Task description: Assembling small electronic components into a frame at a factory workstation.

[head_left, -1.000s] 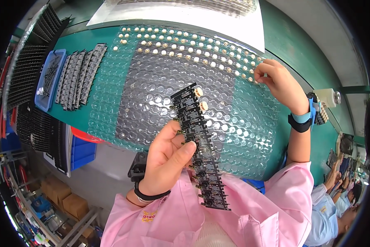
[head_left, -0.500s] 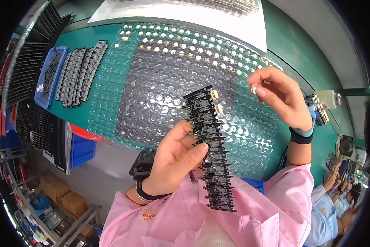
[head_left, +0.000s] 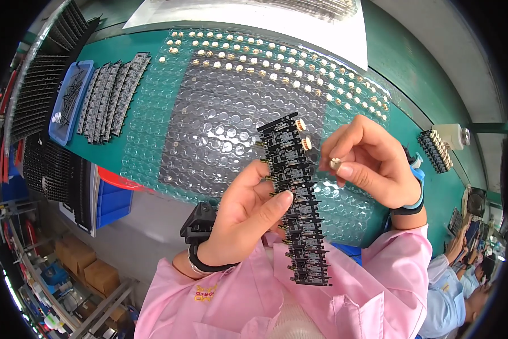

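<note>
Two caps [head_left: 303, 134] already sit on the strip [head_left: 295, 202] in the left hand [head_left: 247, 219]; right fingers [head_left: 344, 169] pinch a third [head_left: 335, 164], best seated squarely below them.

A blister tray [head_left: 220, 113] lies in the middle of the table [head_left: 417, 130]. Left of it lie circuit strips [head_left: 110, 93], then a bin [head_left: 70, 101] near the left edge. A paper sheet [head_left: 265, 20] lies behind the tray.

The circuit board strip [head_left: 295, 198] is matt black with metal pins. The blister tray [head_left: 208, 118] is clear, glossy plastic. The tabletop [head_left: 412, 121] is smooth green; the sleeve [head_left: 400, 271] is pink cloth.
</note>
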Action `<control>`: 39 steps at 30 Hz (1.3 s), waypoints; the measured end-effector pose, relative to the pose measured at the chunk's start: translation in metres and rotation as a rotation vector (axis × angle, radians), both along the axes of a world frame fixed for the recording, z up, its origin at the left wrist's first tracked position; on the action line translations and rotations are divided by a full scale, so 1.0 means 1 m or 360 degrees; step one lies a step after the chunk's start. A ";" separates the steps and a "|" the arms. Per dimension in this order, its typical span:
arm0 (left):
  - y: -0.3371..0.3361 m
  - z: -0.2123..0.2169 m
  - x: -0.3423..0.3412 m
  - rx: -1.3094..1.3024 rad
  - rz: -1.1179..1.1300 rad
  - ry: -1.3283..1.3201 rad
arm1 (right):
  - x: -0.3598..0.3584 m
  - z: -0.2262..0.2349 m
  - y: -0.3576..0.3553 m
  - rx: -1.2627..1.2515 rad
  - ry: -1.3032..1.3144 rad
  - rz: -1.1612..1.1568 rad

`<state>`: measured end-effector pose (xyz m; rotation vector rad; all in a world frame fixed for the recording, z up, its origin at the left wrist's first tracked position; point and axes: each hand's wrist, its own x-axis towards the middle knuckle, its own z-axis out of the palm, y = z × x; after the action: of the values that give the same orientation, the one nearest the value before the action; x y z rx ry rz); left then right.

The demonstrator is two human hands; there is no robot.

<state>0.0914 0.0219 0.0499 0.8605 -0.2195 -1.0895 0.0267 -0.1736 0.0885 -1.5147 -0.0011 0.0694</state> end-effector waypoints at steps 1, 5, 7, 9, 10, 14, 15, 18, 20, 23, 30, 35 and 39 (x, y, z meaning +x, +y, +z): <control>-0.001 0.001 -0.001 -0.0010 -0.0003 0.0018 | 0.001 0.000 0.001 0.0001 0.0000 0.0001; -0.002 -0.002 -0.002 -0.0096 -0.0080 0.0037 | 0.001 -0.002 0.003 0.0017 -0.0082 0.0035; -0.003 -0.002 -0.002 -0.0135 -0.0116 0.0037 | 0.001 -0.004 0.001 -0.0044 -0.0142 0.0062; -0.003 -0.001 -0.003 -0.0148 -0.0147 0.0065 | 0.001 -0.005 0.001 -0.0075 -0.0171 0.0076; -0.004 -0.001 -0.003 -0.0154 -0.0163 0.0079 | 0.002 -0.005 0.003 0.0001 -0.0128 0.0030; -0.003 0.000 -0.002 -0.0097 -0.0197 0.0036 | 0.002 -0.003 0.005 0.0156 -0.0016 -0.0069; -0.003 0.001 -0.002 -0.0098 -0.0194 0.0036 | 0.002 -0.002 0.005 0.0161 0.0007 -0.0074; -0.003 0.004 -0.001 0.0009 -0.0174 -0.0071 | 0.003 -0.004 0.005 0.0142 -0.0015 -0.0083; -0.004 0.004 -0.001 -0.0013 -0.0185 -0.0062 | 0.003 -0.007 0.005 0.0091 -0.0105 -0.0107; -0.005 0.003 0.000 -0.0054 -0.0203 -0.0043 | 0.003 -0.007 0.007 0.0011 -0.0141 -0.0160; -0.004 0.007 0.002 -0.0016 -0.0216 -0.0096 | 0.007 -0.011 0.003 -0.0375 -0.0457 -0.0146; -0.004 0.005 0.003 0.0005 -0.0240 -0.0106 | 0.009 -0.011 0.000 -0.0619 -0.0593 -0.0113; -0.005 0.003 0.002 -0.0033 -0.0261 -0.0090 | 0.007 -0.003 0.001 -0.0724 -0.0537 -0.0112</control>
<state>0.0939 0.0167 0.0526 0.8669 -0.3531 -1.2144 0.0334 -0.1726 0.0856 -1.9634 -0.2144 -0.2590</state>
